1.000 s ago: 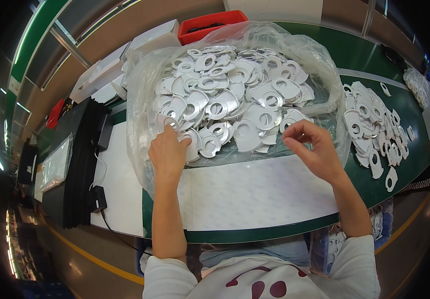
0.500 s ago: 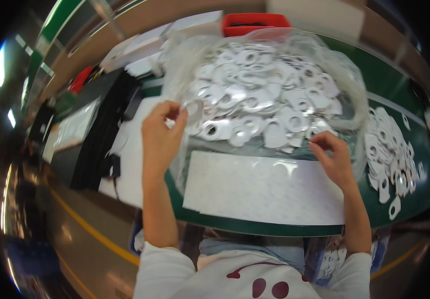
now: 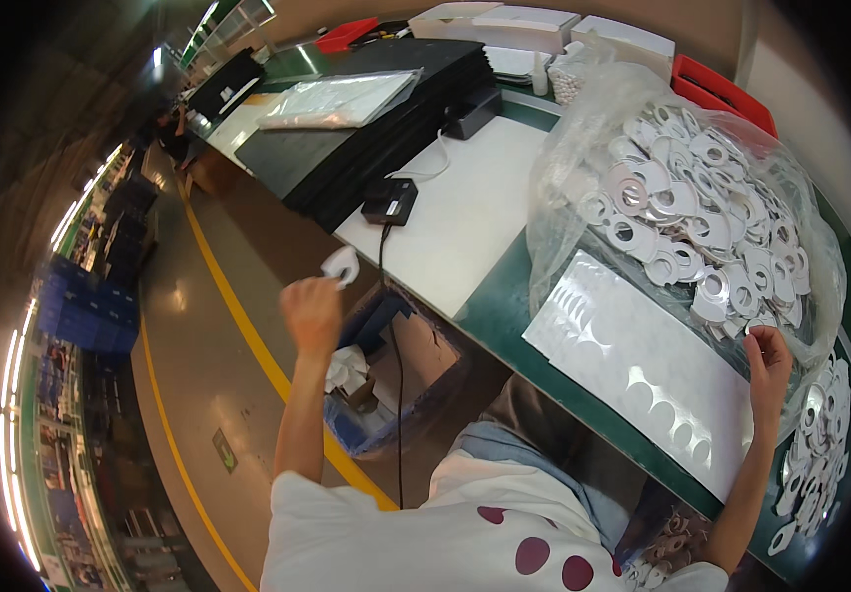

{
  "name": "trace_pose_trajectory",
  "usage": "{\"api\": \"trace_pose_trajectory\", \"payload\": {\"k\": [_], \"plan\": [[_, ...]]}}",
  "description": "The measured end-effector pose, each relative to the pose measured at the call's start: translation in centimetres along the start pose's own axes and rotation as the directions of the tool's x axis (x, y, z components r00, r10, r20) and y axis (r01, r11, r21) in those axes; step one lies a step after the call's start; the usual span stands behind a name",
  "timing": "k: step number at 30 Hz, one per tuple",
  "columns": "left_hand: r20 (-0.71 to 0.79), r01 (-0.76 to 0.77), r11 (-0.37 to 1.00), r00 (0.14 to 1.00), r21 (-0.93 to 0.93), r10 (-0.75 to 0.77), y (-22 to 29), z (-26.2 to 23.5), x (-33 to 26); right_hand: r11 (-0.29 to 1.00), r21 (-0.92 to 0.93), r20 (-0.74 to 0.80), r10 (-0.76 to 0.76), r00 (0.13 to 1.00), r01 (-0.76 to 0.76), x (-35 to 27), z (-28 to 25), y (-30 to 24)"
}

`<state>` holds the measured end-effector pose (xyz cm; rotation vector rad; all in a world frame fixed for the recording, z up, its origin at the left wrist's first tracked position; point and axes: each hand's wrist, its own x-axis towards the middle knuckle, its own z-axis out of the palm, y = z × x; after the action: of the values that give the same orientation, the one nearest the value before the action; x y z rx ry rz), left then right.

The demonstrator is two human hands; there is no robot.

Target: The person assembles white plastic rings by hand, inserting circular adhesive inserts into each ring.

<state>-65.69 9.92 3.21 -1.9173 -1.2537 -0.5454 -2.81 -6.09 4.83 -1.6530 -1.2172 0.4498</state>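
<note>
My left hand [image 3: 311, 314] is closed on a flat white piece with a round hole [image 3: 344, 264], out past the table's left edge and above the floor. The piece sticks up beyond the fingertips. My right hand [image 3: 769, 363] is at the near edge of a heap of similar white ring-ended pieces [image 3: 707, 197], its thumb and finger pinched together. What lies in that pinch is too small to make out. The heap rests on a crumpled clear plastic bag [image 3: 562, 222]. Between my arms lies a white sheet with rows of shiny round marks [image 3: 633, 370].
A second pile of white pieces [image 3: 812, 444] lies to the right. On the left are a black box with a cable [image 3: 389, 201], a stack of black sheets [image 3: 347, 178] and white boxes [image 3: 519, 28]. Below the edge stands a blue-lined bin [image 3: 371, 434] holding scraps. A red tray [image 3: 722, 94] sits behind.
My view has turned left. My left hand has moved from beside the heap to beyond the table edge, carrying a white piece. My right hand stays near the heap.
</note>
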Motion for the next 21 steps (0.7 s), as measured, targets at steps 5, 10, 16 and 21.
{"api": "trace_pose_trajectory", "payload": {"k": [5, 10, 16, 21], "plan": [[-0.355, 0.122, 0.992, 0.928, 0.017, -0.108, -1.7, 1.8, 1.3, 0.997, -0.064, -0.035, 0.034, 0.999, -0.037, -0.8, 0.8, 0.6], [-0.163, 0.030, 0.999, 0.986, 0.022, -0.026, -2.0, 4.4, -1.8, 0.998, -0.039, -0.052, 0.039, 0.998, -0.041, -0.9, 2.9, 0.3], [-0.557, 0.275, 0.958, 0.809, 0.079, -0.187, -2.7, 3.9, -1.3, 0.998, -0.012, -0.044, 0.064, 0.997, -0.064, -0.5, 2.6, 0.7], [-0.183, 0.099, 0.995, 0.978, 0.007, -0.096, -2.5, 3.8, 0.5, 0.999, -0.033, -0.058, 0.032, 0.998, -0.034, 0.2, 1.3, 0.7]]}}
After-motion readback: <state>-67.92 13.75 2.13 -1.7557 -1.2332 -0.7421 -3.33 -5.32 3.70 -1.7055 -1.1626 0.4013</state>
